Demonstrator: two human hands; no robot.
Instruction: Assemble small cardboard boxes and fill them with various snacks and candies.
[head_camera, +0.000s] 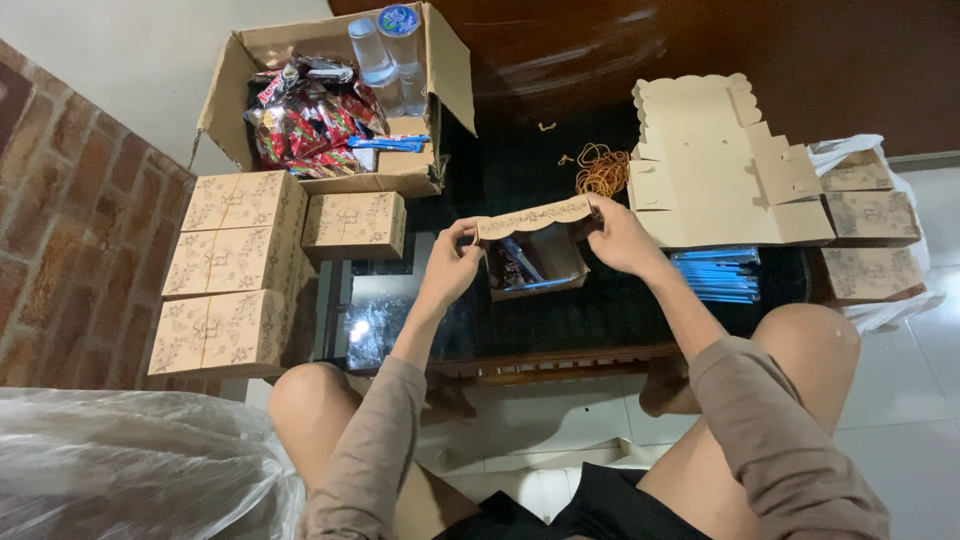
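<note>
Four closed patterned boxes (235, 260) are seen left of the open small box (535, 262), which serves as the landmark: three are stacked in a column by the brick wall (60, 200), and one (355, 225) lies nearer the small box. Further left and lower, one clear plastic bag (130, 465) is bunched. Up and left of the small box, one large cardboard carton (330, 100) is stood open, filled with red snack packets (310, 120); two clear water cups (385, 50) are counted in it.

The small box is set on the dark glass counter (600, 310), with dark contents inside and its scalloped lid flap (535, 215) raised. The flap's left end is pinched by the left hand (450, 265), and its right end is pinched by the right hand (620, 235); both hands are closed on the flap.

Just above and right of the small box, one heap of rubber bands (600, 170) is seen. Right of it, a pile of flat unfolded box blanks (720, 165) is laid, their number not countable, with one stack of blue packets (720, 275) below it. Farthest right, three more patterned boxes (870, 230) are held in a white bag (895, 305).
</note>
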